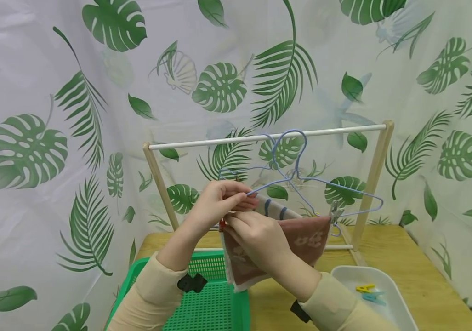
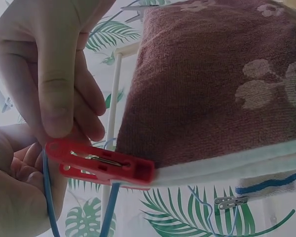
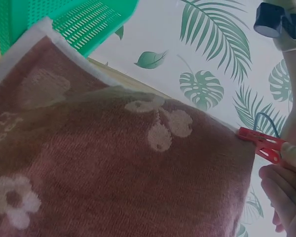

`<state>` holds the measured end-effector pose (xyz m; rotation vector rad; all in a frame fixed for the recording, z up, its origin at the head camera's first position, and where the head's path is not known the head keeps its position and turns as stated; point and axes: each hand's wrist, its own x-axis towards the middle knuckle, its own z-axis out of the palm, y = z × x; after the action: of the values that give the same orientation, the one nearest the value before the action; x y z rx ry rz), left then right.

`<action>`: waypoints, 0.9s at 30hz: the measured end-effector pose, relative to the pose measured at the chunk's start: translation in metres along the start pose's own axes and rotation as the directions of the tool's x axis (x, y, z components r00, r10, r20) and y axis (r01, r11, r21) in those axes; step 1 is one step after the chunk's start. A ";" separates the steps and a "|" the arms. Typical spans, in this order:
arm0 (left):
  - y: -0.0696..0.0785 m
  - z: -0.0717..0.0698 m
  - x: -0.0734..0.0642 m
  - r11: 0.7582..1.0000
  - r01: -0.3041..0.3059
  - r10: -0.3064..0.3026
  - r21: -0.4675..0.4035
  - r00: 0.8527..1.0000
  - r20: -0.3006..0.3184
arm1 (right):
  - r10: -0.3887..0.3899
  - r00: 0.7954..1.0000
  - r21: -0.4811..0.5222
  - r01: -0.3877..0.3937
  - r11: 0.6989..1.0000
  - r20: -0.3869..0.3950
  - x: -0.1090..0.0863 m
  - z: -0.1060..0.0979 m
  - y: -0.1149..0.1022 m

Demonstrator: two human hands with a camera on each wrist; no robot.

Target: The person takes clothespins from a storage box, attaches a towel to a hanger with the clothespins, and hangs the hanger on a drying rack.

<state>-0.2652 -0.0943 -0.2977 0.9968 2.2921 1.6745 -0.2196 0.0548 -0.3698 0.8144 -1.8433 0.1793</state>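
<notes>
My left hand (image 1: 223, 202) holds the left end of a blue hanger (image 1: 339, 184), whose hook is over the white rail. Just below, my right hand (image 1: 260, 234) pinches a red clothespin (image 2: 101, 163) between thumb and fingers. The clothespin's jaws sit at the corner of a brownish-red towel (image 3: 113, 168) with pale flower patterns and a white edge, right beside the hanger wire. A grey clip (image 1: 335, 211) fastens the towel's other top corner to the hanger's right side. The towel hangs down in front of the rack.
Behind it, another blue hanger carries a striped cloth (image 1: 275, 209). A wooden-legged drying rack (image 1: 372, 184) stands on the wooden table (image 1: 384, 243). At the left is a green basket (image 1: 241, 303); at the right, a white tray (image 1: 397, 289) holds yellow and blue clothespins (image 1: 372, 298).
</notes>
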 end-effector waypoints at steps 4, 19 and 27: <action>-0.003 -0.002 0.000 1.000 0.008 -0.008 -0.005 1.000 -0.004 | 0.000 1.000 0.027 0.000 1.000 0.007 0.000 -0.001 0.001; -0.016 -0.005 -0.003 1.000 0.006 -0.006 0.008 1.000 0.000 | 0.100 0.995 0.187 -0.102 0.977 0.024 -0.009 -0.014 0.011; -0.018 -0.004 -0.003 0.999 -0.007 0.008 0.041 1.000 -0.011 | 0.121 0.993 0.229 -0.116 0.966 -0.004 -0.006 -0.027 0.020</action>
<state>-0.2726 -0.1026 -0.3129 1.0076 2.3417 1.6465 -0.2093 0.0855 -0.3587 0.8564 -1.8775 0.4813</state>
